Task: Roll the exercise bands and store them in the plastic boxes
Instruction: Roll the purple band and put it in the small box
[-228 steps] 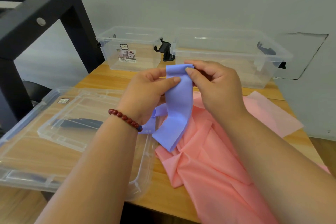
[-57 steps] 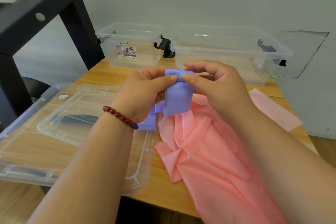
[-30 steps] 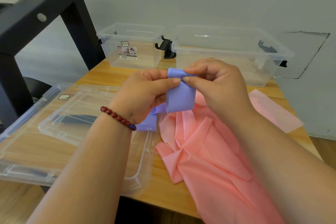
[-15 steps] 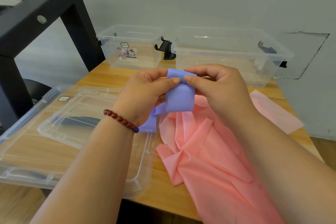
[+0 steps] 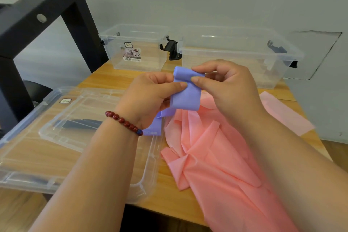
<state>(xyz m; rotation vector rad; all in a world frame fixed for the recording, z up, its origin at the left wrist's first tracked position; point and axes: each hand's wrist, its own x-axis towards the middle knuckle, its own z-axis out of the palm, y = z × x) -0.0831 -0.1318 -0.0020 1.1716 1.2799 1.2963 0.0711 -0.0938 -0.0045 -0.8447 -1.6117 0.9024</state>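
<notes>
A purple exercise band [image 5: 185, 93] is held above the table between both hands, its top end curled into a small roll. My left hand [image 5: 150, 96] pinches the roll's left edge with thumb and fingers. My right hand [image 5: 226, 88] pinches its right edge. The band's loose tail hangs down behind my left wrist onto the lids. A large pink band [image 5: 216, 156] lies crumpled on the wooden table under my right forearm. Two clear plastic boxes stand open at the back: a small box [image 5: 116, 33] on the left and a larger box [image 5: 282, 47] on the right.
Two clear lids [image 5: 56, 147] lie stacked on the table's left side. A black metal frame [image 5: 47, 5] rises at the far left. A grey wall runs close behind the boxes. The table's front edge lies near my forearms.
The hanging part of the purple band has grown shorter as its top end has been rolled up between my fingers. Both hands have stayed in about the same place.
</notes>
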